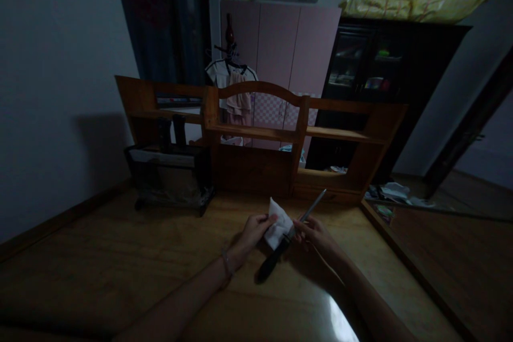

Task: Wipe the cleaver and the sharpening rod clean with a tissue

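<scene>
The rod [284, 245] is over the desk [180, 278], on the near side of the shelf [256, 131], slanting so its tip points toward the shelf's right section and its black handle away from it. The right hand [316, 232] has its fingers closed on the rod's shaft; the left hand [254, 230] pinches a white wipe [279, 227] against the rod. Whether the handle touches the desk I cannot tell. A black rack [168, 157] stands before the shelf's left section.
</scene>
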A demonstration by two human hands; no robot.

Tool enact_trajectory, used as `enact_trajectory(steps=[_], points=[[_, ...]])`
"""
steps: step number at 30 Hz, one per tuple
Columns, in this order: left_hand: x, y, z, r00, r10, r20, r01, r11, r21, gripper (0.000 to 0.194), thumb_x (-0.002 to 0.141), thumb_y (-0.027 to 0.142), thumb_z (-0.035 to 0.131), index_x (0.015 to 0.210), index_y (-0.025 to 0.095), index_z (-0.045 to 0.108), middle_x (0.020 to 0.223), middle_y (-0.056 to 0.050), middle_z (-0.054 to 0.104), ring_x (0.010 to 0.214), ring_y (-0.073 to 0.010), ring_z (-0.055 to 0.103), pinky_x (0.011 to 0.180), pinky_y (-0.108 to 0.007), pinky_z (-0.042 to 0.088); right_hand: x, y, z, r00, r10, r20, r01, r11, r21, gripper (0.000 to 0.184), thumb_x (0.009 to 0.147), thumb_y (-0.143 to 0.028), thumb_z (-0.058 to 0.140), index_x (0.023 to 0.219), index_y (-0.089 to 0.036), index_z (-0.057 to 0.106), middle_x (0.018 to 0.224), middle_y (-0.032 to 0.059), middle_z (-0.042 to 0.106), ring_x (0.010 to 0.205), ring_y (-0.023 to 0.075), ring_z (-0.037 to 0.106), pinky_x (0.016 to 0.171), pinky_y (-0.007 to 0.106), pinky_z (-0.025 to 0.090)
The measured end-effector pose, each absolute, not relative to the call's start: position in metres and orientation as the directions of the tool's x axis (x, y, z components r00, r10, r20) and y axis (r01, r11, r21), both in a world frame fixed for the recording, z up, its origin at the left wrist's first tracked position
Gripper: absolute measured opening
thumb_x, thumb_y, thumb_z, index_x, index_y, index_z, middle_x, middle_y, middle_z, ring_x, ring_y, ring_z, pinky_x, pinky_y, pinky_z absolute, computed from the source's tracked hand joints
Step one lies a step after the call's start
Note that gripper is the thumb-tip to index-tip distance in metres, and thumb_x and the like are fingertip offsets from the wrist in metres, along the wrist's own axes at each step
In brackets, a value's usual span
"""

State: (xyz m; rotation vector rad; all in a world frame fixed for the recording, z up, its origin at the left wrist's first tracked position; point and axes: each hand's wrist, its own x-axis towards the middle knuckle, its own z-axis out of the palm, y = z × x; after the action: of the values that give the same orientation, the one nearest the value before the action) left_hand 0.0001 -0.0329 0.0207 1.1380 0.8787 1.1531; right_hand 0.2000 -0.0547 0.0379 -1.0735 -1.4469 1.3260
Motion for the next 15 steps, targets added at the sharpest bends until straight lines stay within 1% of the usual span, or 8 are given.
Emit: enact_trajectory(steps=[2, 4, 7, 9, 12, 15], points=[[0.0022, -0.0344, 0.0236, 0.242, 0.97, 0.003, -0.292, 0.07, 0.954, 0.049, 0.066, 0.053, 0.072, 0.082, 0.007, 0.07, 0.075, -0.01, 0.068, 0.061, -0.016, 0.058, 0.058, -0.025, 0.042, 0.1991, -0.0558, 0.0378, -0.238, 0.97, 0.051, 0.017, 0.056, -0.998, 0.036, 0.077, -0.053, 0.06, 0.076, -0.018, 0.055, 0.056, -0.0032, 0.056, 0.041, 0.0088, 0.047, 0.039, 0.021, 0.035], [0.0045, -0.0363, 0.0254, 0.285, 0.958, -0.008, -0.318, 0.102, 0.942, 0.048, 0.068, 0.053, 0.071, 0.083, 0.007, 0.07, 0.075, -0.01, 0.067, 0.061, -0.0152, 0.058, 0.058, -0.025, 0.041, 0.1989, -0.056, 0.0375, -0.223, 0.973, 0.054, 0.01, 0.058, -0.998, 0.035, 0.077, -0.052, 0.061, 0.075, -0.018, 0.055, 0.056, -0.0034, 0.056, 0.042, 0.0088, 0.048, 0.041, 0.021, 0.036], [0.006, -0.0382, 0.0248, 0.327, 0.945, -0.006, -0.281, 0.104, 0.954, 0.048, 0.069, 0.055, 0.069, 0.079, 0.008, 0.07, 0.068, -0.007, 0.065, 0.054, -0.0121, 0.053, 0.052, -0.023, 0.037, 0.2002, -0.055, 0.0375, -0.227, 0.972, 0.053, 0.011, 0.057, -0.998, 0.034, 0.077, -0.051, 0.062, 0.073, -0.017, 0.057, 0.056, -0.0028, 0.056, 0.043, 0.0089, 0.048, 0.042, 0.021, 0.037], [0.0056, -0.039, 0.0232, 0.351, 0.936, 0.009, -0.253, 0.086, 0.964, 0.047, 0.069, 0.054, 0.069, 0.08, 0.008, 0.071, 0.067, -0.006, 0.064, 0.051, -0.011, 0.051, 0.05, -0.023, 0.036, 0.2013, -0.0543, 0.0383, -0.23, 0.972, 0.049, 0.012, 0.053, -0.999, 0.034, 0.077, -0.05, 0.062, 0.072, -0.016, 0.058, 0.056, -0.0023, 0.056, 0.043, 0.009, 0.048, 0.042, 0.021, 0.036], [0.004, -0.0403, 0.0214, 0.407, 0.912, 0.04, -0.242, 0.065, 0.968, 0.046, 0.068, 0.048, 0.073, 0.089, 0.007, 0.071, 0.08, -0.01, 0.068, 0.06, -0.0139, 0.057, 0.057, -0.024, 0.04, 0.2027, -0.0545, 0.041, -0.237, 0.97, 0.045, -0.001, 0.046, -0.999, 0.033, 0.079, -0.048, 0.061, 0.072, -0.016, 0.058, 0.055, -0.0024, 0.055, 0.042, 0.0086, 0.047, 0.042, 0.021, 0.036], [0.0029, -0.0411, 0.0209, 0.449, 0.893, 0.036, -0.229, 0.076, 0.971, 0.044, 0.066, 0.042, 0.077, 0.092, 0.007, 0.071, 0.087, -0.014, 0.069, 0.067, -0.017, 0.061, 0.062, -0.025, 0.043, 0.2036, -0.0555, 0.0434, -0.283, 0.957, 0.058, -0.035, 0.05, -0.998, 0.03, 0.08, -0.045, 0.06, 0.072, -0.016, 0.059, 0.056, -0.0021, 0.056, 0.044, 0.0089, 0.049, 0.044, 0.021, 0.038]])
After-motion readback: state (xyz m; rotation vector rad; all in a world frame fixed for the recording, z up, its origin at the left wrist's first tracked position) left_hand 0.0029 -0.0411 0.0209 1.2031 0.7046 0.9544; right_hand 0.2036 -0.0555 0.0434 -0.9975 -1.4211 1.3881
